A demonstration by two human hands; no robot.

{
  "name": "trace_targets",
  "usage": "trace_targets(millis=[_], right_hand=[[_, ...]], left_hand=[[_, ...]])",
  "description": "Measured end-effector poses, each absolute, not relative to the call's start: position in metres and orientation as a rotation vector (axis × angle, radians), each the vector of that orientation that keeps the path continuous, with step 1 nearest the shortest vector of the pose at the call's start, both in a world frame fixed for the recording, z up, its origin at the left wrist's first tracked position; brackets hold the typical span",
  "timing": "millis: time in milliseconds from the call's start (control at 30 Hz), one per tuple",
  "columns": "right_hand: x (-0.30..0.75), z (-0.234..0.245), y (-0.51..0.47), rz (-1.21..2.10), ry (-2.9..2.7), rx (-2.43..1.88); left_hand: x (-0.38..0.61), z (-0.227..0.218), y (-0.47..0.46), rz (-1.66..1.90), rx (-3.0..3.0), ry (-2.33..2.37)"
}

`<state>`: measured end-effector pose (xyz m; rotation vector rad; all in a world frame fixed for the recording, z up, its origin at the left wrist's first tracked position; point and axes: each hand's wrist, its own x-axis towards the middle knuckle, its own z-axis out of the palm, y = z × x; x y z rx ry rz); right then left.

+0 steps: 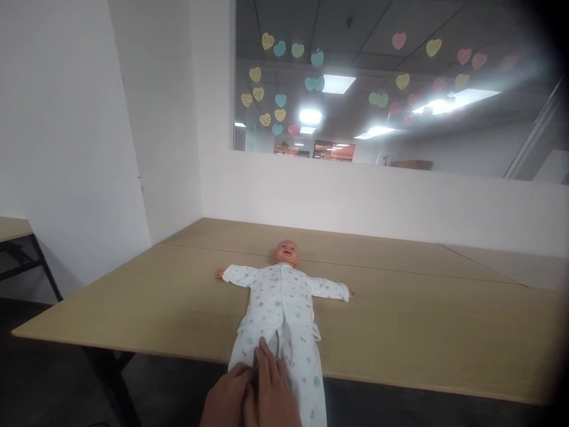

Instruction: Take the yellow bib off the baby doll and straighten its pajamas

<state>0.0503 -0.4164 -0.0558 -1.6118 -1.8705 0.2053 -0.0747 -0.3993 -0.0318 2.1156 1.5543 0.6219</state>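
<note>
Two bare hands reach in from the bottom edge of the frame, just left of centre, with the forearms out of view. The left hand (226, 398) sits lower, its back turned up and its fingers slanting toward the right hand (272, 388), which it touches along one side. The right hand is more upright in the view, with its fingers stretched out and close together. Its fingertips (262, 349) rest on the waist of the trousers (302, 379). Neither hand shows a clear closed grip; the fingers lie on the cloth, and whether they pinch it cannot be told.

The baby doll (280, 296) lies face up at the middle of a pale wooden tabletop (413, 326), its head toward the far wall and its arms spread straight out to either side. It wears a white printed top (273, 296) with the matching trousers, whose legs run past the near table edge to the bottom of the frame.

Behind the table, above a white wall (355, 196), a glass window (377, 89) carries heart-shaped paper notes (280, 83). Another table corner (13, 228) shows at the far left.
</note>
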Motion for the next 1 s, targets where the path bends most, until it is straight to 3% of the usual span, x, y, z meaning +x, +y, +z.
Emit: trace_targets(millis=[533, 1000], right_hand=[[0.042, -0.068, -0.417, 0.011, -1.86, -1.754], [0.045, -0.074, -0.416, 0.007, -1.856, -1.702]], left_hand=[[-0.132, -0.058, -0.376, 0.948, 1.785, 1.65], [-0.114, -0.077, -0.371, 0.897, 1.534, 1.198]])
